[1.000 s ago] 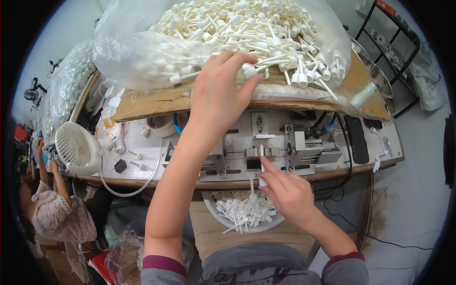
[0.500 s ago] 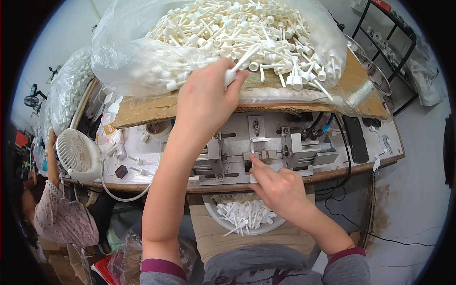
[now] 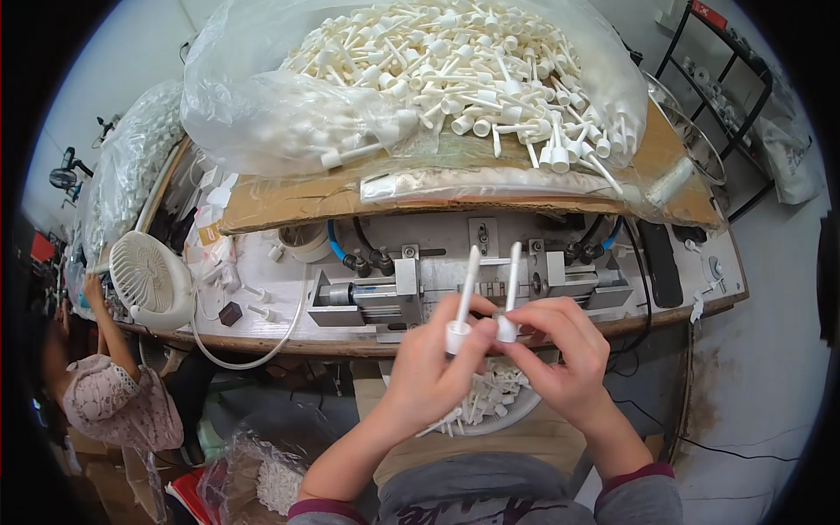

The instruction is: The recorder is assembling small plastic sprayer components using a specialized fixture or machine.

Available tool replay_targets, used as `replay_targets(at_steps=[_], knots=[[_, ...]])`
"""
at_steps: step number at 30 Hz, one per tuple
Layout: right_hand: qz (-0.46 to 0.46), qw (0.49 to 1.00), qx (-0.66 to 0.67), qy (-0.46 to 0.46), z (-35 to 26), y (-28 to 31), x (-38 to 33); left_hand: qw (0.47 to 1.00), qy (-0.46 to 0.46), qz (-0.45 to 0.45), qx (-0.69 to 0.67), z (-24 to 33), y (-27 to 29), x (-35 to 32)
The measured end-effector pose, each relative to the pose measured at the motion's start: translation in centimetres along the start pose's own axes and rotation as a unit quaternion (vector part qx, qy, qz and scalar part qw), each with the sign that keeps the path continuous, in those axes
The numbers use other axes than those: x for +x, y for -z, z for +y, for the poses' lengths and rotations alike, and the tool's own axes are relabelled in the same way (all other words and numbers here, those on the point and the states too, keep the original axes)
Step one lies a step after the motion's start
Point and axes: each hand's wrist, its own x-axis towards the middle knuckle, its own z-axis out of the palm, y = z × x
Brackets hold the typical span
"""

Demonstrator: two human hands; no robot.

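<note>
I'm holding two white plastic stemmed caps upright, one per hand, just near of the metal fixture [image 3: 472,284] on the bench [image 3: 262,346]. My left hand [image 3: 433,376] is pinching the left cap piece [image 3: 461,306] at its round base, stem pointing far; my right hand [image 3: 560,350] is pinching the right cap piece [image 3: 508,302] the same way. Both hands are closed on their pieces and the fingertips are almost touching each other between the two bases.

To do this step well I'm judging: keep each grip low on the base so the stems stay free and parallel, don't squeeze the thin stems, keep them vertical and apart so they don't cross. Line them up with the fixture slots before lowering; I can't tell exactly which slots, fingers are hiding that part.

The white bowl [image 3: 507,420] of loose pieces is sitting just under my hands, near edge of the bench. The big clear bag [image 3: 262,114] of the same parts is lying far, on cardboard. A small white fan [image 3: 149,276] is standing at the left, and another person [image 3: 122,402] is working at far left, well apart from me
</note>
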Motion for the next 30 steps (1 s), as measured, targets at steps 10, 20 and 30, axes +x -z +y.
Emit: replay_targets(at_steps=[10,20,30], knots=[[-0.137,0.943,-0.256,0.162,3.1,-2.5,-1.7,0.969,0.043,-0.046,-0.238,0.5,1.8,-1.2],[-0.181,0.924,-0.311,0.132,1.8,-3.4,0.2,0.992,-0.075,0.040,-0.092,0.3,2.2,-1.6],[0.078,0.947,-0.295,0.101,2.9,4.8,9.2,0.919,-0.249,0.084,0.295,-1.1,2.8,-1.7]])
